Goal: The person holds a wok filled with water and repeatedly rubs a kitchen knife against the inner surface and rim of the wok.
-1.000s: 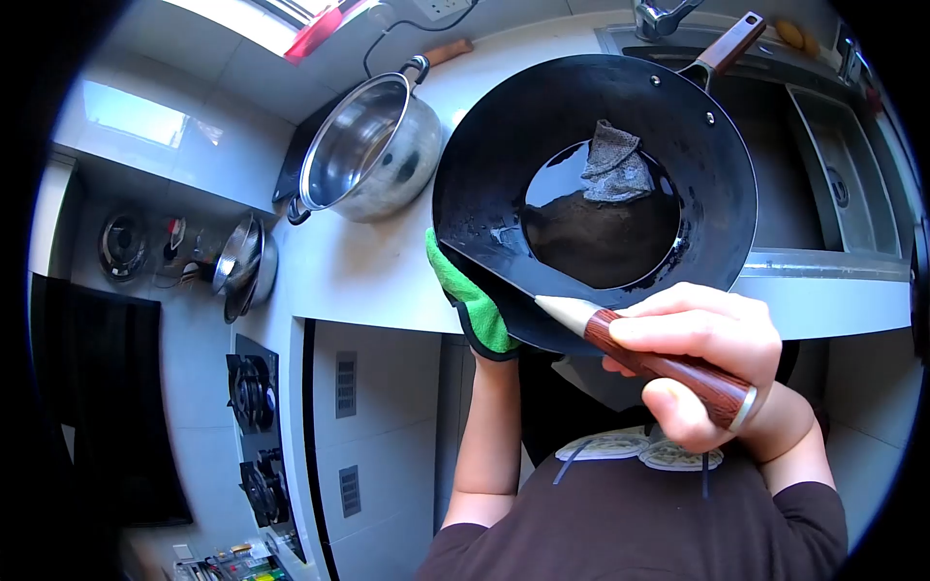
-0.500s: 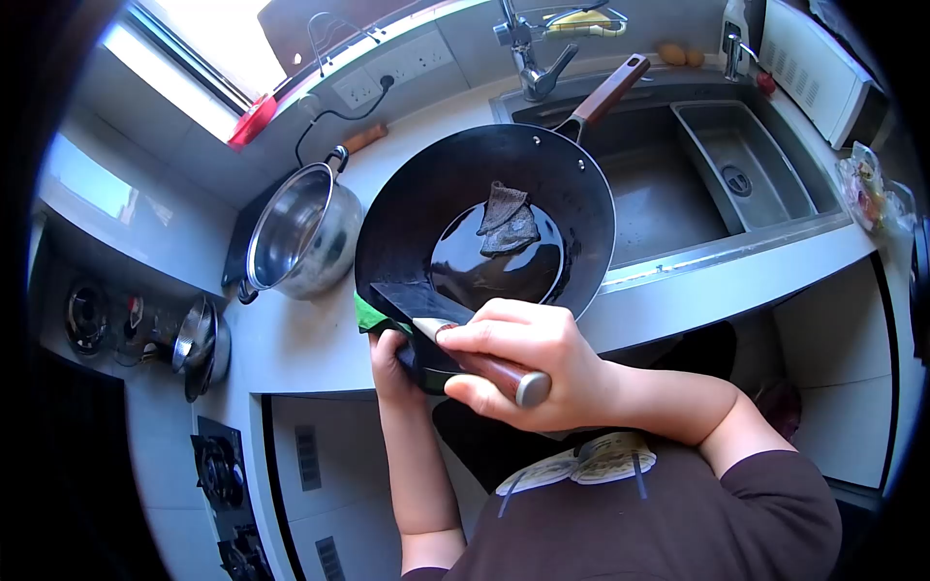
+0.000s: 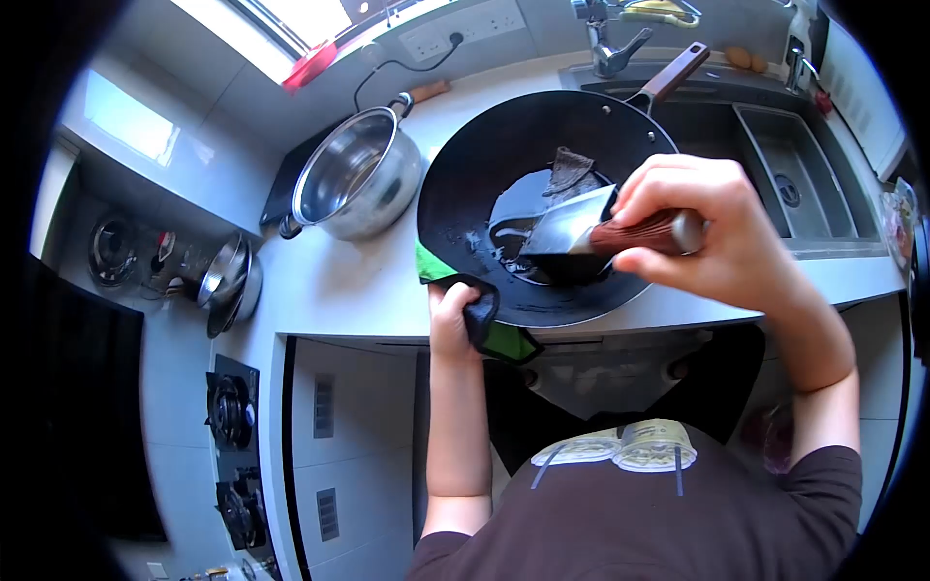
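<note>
A large black wok [image 3: 465,184] rests on the counter's front part, with dark liquid and a grey folded cloth [image 3: 570,169] inside. My right hand [image 3: 683,228] is wrapped round the brown wooden handle of a wide metal spatula [image 3: 572,221]. The spatula's blade is over the liquid, close to the cloth; whether it touches the wok's bottom is unclear. My left hand [image 3: 453,315] grips a green and black cloth [image 3: 504,339] against the wok's near left rim.
A steel pot [image 3: 358,174] stands left of the wok. Behind and right are the sink [image 3: 785,174] and faucet [image 3: 610,53]. Bowls [image 3: 232,281] and a gas stove [image 3: 232,407] are at the left, and a white appliance [image 3: 862,87] is at the far right.
The spatula has moved from the wok's near left rim to its middle, in my right hand. My left hand still holds the green cloth at the rim. The camera view has shifted.
</note>
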The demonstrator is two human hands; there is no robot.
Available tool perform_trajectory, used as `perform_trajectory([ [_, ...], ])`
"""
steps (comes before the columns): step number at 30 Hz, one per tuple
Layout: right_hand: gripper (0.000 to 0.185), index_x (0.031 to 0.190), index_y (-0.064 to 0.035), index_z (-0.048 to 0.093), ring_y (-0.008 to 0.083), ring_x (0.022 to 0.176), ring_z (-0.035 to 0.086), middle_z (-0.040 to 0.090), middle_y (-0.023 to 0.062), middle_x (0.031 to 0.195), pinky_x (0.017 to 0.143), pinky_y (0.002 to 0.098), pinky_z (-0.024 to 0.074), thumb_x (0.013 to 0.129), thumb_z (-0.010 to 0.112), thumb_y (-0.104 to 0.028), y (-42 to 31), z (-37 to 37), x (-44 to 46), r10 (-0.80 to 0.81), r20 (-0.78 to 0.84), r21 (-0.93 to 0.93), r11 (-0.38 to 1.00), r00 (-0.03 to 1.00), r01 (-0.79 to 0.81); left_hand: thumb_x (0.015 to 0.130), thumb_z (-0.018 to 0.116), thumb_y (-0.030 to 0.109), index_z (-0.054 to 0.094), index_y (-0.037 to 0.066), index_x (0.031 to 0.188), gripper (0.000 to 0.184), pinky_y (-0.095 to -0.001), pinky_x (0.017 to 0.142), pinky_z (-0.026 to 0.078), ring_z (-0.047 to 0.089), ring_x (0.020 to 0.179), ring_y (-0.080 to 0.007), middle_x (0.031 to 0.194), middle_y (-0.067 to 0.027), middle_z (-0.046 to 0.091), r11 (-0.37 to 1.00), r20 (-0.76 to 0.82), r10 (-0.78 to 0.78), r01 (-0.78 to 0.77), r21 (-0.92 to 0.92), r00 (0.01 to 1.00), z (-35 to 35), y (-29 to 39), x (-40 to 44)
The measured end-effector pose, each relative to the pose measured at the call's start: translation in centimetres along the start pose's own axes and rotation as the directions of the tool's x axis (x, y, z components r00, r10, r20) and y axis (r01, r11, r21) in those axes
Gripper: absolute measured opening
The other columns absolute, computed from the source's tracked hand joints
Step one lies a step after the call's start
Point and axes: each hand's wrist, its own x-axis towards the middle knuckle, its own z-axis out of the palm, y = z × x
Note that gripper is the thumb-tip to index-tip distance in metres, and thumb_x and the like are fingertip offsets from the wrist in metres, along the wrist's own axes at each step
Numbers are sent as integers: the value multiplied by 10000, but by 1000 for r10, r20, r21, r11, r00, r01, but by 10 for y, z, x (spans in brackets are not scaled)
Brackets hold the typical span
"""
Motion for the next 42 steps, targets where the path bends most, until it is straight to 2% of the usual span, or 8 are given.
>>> perform_trajectory([
  [8, 242, 1003, -31, 686, 293, 757, 661, 632, 141, 855, 638, 395, 506, 764, 689, 10, -2, -11, 15, 450, 525, -683, 729, 722, 42, 814, 490, 19, 511, -12, 1334, 521, -421, 1006, 514, 636, 1117, -296, 1244, -163, 629, 998, -153, 4, -14, -64, 988, -7, -15, -4],
  [14, 335, 1293, 2, 624, 351, 823, 685, 670, 203, 940, 731, 411, 534, 971, 631, -89, 13, 8, 18, 428, 599, -486, 866, 676, -117, 834, 472, 98, 497, 0, 1353, 528, -425, 1035, 490, 612, 1163, -279, 1274, -153, 612, 999, -141, -13, 6, -47, 990, -23, -24, 2],
  [18, 363, 1306, 41, 594, 384, 1012, 694, 707, 248, 1082, 910, 412, 529, 963, 588, -78, 3, 7, 8, 307, 617, 70, 896, 725, -439, 817, 431, 105, 448, 26, 1411, 599, -409, 1042, 484, 588, 1191, -260, 1319, -135, 575, 988, -113, 71, -85, -132, 991, -24, -38, 1],
  [20, 388, 1329, 51, 578, 388, 1024, 692, 704, 255, 1096, 922, 417, 525, 964, 583, -81, -9, 5, 7, 352, 644, 127, 826, 679, -550, 911, 443, 363, 525, 10, 1347, 566, -428, 1060, 471, 598, 1219, -276, 1318, -142, 616, 992, -140, 98, -109, -71, 985, -33, -51, 0],
  [27, 270, 1196, 51, 602, 407, 868, 695, 695, 256, 925, 764, 430, 534, 957, 563, -70, -7, 20, 5, 317, 584, 198, 837, 747, -510, 841, 519, 816, 317, 61, 1546, 1052, -452, 1147, 399, 485, 1374, -275, 1513, -111, 462, 972, 10, 219, -219, 80, 976, -34, -64, -6],
  [36, 517, 1448, 63, 455, 342, 960, 719, 689, 259, 1093, 846, 361, 547, 945, 562, 3, -12, 18, 8, 363, 699, 91, 809, 616, -581, 813, 548, 834, 347, 49, 1523, 1077, -430, 1099, 448, 543, 1310, -263, 1448, -116, 519, 973, 78, 212, -218, 78, 974, -28, -59, -5],
  [38, 225, 1159, 33, 585, 392, 753, 686, 664, 246, 814, 691, 418, 535, 959, 548, -62, -3, 30, 4, 295, 541, 211, 858, 787, -467, 809, 544, 842, 352, 48, 1518, 1081, -429, 1092, 451, 548, 1301, -261, 1439, -115, 524, 974, 76, 201, -208, 91, 977, -25, -57, -4],
  [42, 507, 1443, 72, 456, 299, 908, 717, 692, 223, 1031, 813, 347, 548, 954, 570, 4, -22, 9, 7, 353, 695, 126, 798, 626, -590, 827, 534, 827, 360, 47, 1511, 1051, -426, 1086, 455, 543, 1304, -257, 1438, -115, 523, 970, 7, 204, -203, 135, 979, -40, -62, -3],
])
